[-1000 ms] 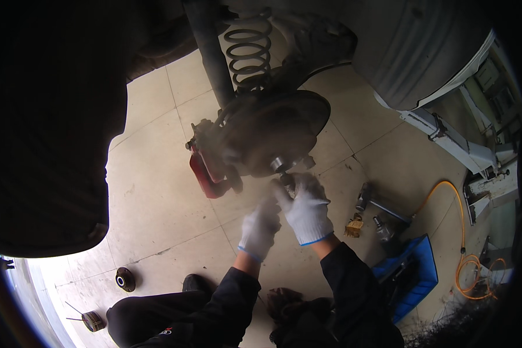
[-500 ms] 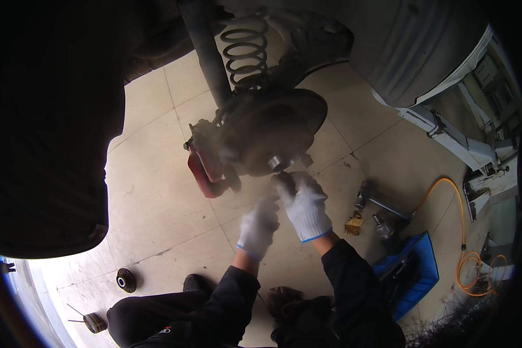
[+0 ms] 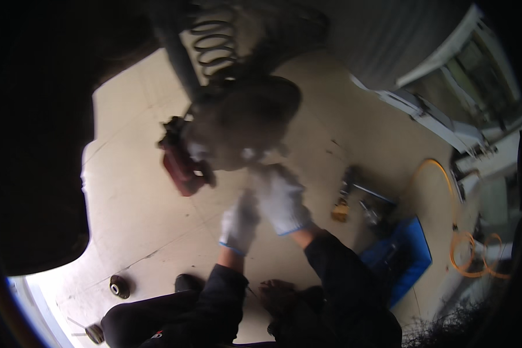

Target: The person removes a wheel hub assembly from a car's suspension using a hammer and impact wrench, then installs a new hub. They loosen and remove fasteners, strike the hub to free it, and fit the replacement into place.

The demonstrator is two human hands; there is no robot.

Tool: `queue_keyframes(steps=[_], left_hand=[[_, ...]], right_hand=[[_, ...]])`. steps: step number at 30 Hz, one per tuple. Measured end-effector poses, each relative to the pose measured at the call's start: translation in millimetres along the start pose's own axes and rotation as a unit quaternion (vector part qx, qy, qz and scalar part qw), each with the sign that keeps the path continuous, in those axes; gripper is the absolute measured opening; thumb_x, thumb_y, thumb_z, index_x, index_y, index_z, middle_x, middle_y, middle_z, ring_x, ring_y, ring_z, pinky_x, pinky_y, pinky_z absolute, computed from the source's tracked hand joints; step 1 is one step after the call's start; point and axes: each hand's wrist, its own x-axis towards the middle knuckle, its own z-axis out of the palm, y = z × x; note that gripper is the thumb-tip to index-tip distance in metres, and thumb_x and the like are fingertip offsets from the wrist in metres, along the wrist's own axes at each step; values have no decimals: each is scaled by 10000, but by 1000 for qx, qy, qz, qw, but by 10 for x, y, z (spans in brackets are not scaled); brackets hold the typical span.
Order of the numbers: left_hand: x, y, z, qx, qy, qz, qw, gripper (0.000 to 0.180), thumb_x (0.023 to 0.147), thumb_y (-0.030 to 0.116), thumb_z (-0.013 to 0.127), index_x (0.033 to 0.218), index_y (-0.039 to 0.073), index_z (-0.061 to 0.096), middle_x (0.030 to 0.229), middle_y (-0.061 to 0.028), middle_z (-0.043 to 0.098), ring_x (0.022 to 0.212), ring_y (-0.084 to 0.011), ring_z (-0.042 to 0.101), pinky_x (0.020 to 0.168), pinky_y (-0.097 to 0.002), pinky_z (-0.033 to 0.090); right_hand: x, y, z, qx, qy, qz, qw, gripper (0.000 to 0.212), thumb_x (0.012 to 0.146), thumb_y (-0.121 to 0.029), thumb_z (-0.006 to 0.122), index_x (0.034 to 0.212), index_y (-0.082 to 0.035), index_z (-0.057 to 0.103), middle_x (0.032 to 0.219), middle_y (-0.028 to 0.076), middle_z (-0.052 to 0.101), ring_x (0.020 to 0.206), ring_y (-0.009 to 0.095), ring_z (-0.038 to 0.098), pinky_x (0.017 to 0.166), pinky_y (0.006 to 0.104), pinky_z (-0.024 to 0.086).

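Both my hands wear white knit gloves with blue cuffs. My right hand (image 3: 279, 200) is raised to the lower edge of a dark round brake assembly (image 3: 246, 119), just below a small bright metal piece (image 3: 248, 153) at its middle. Motion smears its fingers, so any hold is hidden. Lower and to the left, close beside it, is my left hand (image 3: 239, 225), its fingers blurred too. A red brake caliper (image 3: 182, 173) hangs on the assembly's left side. Behind the assembly rise a coil spring (image 3: 214, 43) and a dark strut (image 3: 181, 64).
On the tiled floor at right lie a metal bar tool (image 3: 376, 194), a yellow-brown piece (image 3: 340, 210) and a blue tray (image 3: 421, 249). An orange hose (image 3: 451, 200) curls near a white lift arm (image 3: 441, 124). A round flanged part (image 3: 119, 287) sits at lower left.
The whole view has shifted, so the brake assembly and the floor items appear farther left. Both hands stay close below the assembly, and the picture is more blurred.
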Motion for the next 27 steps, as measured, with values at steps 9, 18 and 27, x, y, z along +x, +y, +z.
queue_keyframes(steps=[9, 18, 27], left_hand=[[401, -339, -259, -219, -75, -79, 970, 469, 1076, 374, 501, 1375, 24, 589, 1358, -132, 650, 1242, -292, 611, 1082, -416, 484], [551, -430, -374, -180, -144, -66, 971, 511, 1091, 405, 440, 1450, 50, 518, 1386, -123, 635, 1236, -306, 616, 1048, -435, 502], [500, -510, -558, 341, -140, 241, 898, 507, 862, 72, 694, 1342, 28, 536, 1243, -109, 667, 1111, -204, 646, 913, -345, 542]], right_hand=[[74, -75, 12, 239, 124, 118, 956, 350, 930, -375, 723, 970, -35, 653, 834, 162, 638, 702, 341, 652, 647, 464, 542], [69, -60, -78, 153, 176, 83, 969, 396, 970, -427, 659, 856, -47, 663, 796, 144, 660, 689, 322, 682, 617, 432, 556], [98, -129, -48, 274, 37, 186, 943, 369, 988, -412, 635, 895, -58, 683, 792, 123, 686, 704, 317, 691, 669, 433, 560]])
